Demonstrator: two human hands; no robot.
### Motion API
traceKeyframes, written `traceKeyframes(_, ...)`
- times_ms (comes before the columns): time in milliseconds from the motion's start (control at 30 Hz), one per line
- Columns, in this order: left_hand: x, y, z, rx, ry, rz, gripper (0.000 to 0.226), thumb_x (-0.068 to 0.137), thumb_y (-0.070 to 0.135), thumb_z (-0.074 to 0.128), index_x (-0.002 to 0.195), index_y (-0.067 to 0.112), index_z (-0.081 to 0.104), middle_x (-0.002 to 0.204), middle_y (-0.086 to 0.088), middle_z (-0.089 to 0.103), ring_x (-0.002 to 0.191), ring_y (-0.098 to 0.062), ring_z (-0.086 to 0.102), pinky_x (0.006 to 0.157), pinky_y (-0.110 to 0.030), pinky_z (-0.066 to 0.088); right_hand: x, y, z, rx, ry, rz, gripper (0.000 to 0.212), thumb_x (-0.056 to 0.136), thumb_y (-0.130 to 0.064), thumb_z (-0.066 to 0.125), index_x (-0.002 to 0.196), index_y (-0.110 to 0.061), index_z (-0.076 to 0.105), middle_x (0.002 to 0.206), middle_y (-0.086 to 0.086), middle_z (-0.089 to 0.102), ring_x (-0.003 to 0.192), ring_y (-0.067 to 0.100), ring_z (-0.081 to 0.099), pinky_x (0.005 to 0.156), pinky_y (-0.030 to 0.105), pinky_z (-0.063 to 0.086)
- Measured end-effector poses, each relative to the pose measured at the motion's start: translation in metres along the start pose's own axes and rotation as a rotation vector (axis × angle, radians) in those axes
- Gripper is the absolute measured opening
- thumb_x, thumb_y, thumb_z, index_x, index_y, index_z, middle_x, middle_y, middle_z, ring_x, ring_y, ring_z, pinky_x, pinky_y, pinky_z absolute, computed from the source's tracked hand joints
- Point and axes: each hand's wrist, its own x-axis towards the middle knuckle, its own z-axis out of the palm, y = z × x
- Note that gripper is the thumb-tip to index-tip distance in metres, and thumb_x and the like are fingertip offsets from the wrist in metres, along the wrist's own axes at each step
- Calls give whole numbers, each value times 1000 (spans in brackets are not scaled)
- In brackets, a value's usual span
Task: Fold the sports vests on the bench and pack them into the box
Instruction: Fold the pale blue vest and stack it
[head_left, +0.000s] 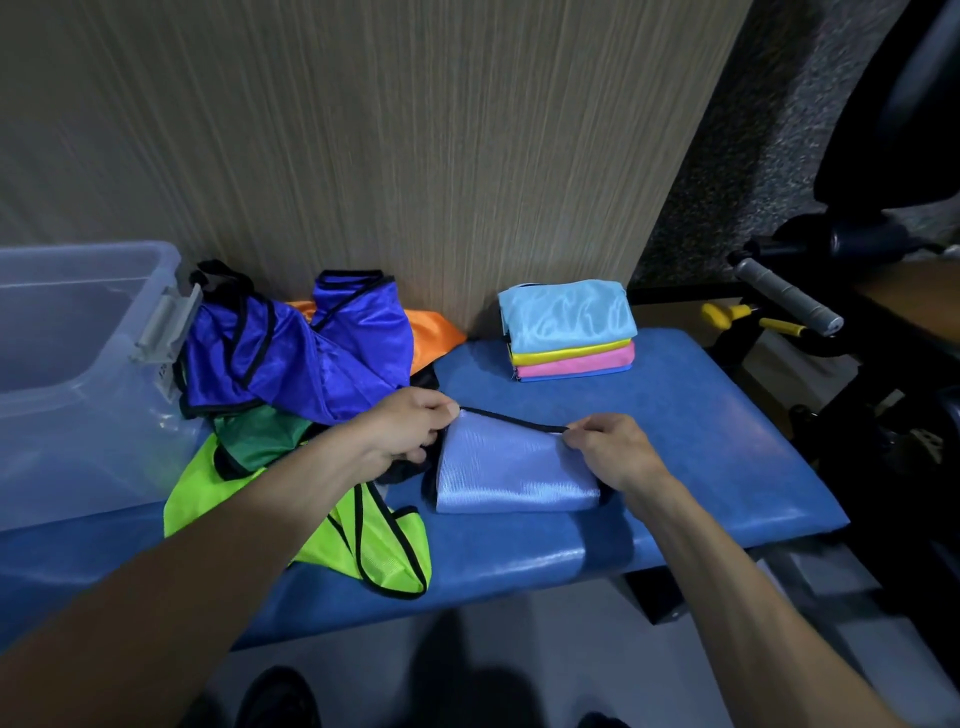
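While the pale blue vest lies folded on the blue bench, its black-trimmed top edge is pinched at one end by the left hand and at the other by the right hand, both with fingers curled tight on the trim. A stack of folded vests is seen at the back of the bench against the wall, light blue on top, then yellow, pink and blue. To the left, an unfolded heap is piled: a dark blue vest, an orange one behind it, a green one and a lime one draped toward the front edge. The clear plastic box is set at the far left, seemingly empty, though the view through it is hazy.
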Motion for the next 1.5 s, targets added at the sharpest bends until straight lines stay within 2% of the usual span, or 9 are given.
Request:
traceKeyframes(267,4,11,-6,-169,-137,-93,11,103,15,51,97,16,60,82,-1,49,60,-10,31,47,-22,25,0,-3,3,-53,-27,11,15,94,-13,63,80,-15,69,85,3,67,82,20,61,65,28,47)
traceKeyframes(333,0,16,-2,132,-63,-15,19,104,13,44,88,15,55,78,-5,45,63,-15,37,50,-27,31,1,-5,1,-22,-37,33,15,94,-12,65,80,-16,68,87,2,67,85,20,61,66,27,47)
traceKeyframes(433,-3,11,7,796,130,187,28,109,20,31,93,9,52,108,-16,50,97,-32,55,84,-39,42,3,-9,-1,11,-46,81,9,92,-12,68,84,-15,69,92,4,68,89,22,63,69,28,47)
traceKeyframes(567,-15,-2,25,1035,417,502,30,106,29,33,118,14,56,123,-6,48,110,-31,50,90,-46,46,3,-13,-3,35,-67,110,7,91,-10,69,85,-14,72,93,5,71,93,25,66,78,30,53)
traceKeyframes(667,-27,-7,45,1104,218,711,55,105,49,21,149,27,44,153,4,40,137,-24,36,113,-41,28,4,-13,-6,20,-85,115,6,92,-14,69,87,-12,73,91,6,71,87,25,65,74,31,51)
traceKeyframes(800,-25,-28,51,1181,-52,560,63,105,60,12,162,36,0,170,11,-4,156,-11,-9,124,-47,-12,13,-14,-4,-31,-64,110,28,99,-30,62,92,-3,67,93,11,68,82,26,63,76,34,52)
traceKeyframes(1067,-18,-38,48,1113,-12,592,66,103,64,17,162,37,5,170,12,3,155,-9,-7,126,-41,-6,4,-12,24,-883,194,-372,23,104,-19,37,120,-13,52,123,5,51,115,30,49,88,41,42)
traceKeyframes(1233,-17,-37,44,1067,-38,588,67,107,53,20,163,19,5,171,8,3,155,-5,-7,126,-35,-7,9,-13,12,-744,-230,-624,40,101,-50,50,120,-19,66,111,1,57,107,25,54,95,42,46)
traceKeyframes(1500,-16,-40,25,988,-67,774,60,107,47,19,160,19,30,164,7,30,152,-9,18,126,-29,8,9,-36,-1,-695,-477,-248,43,73,-48,81,90,-13,63,81,-4,60,74,17,56,68,34,45)
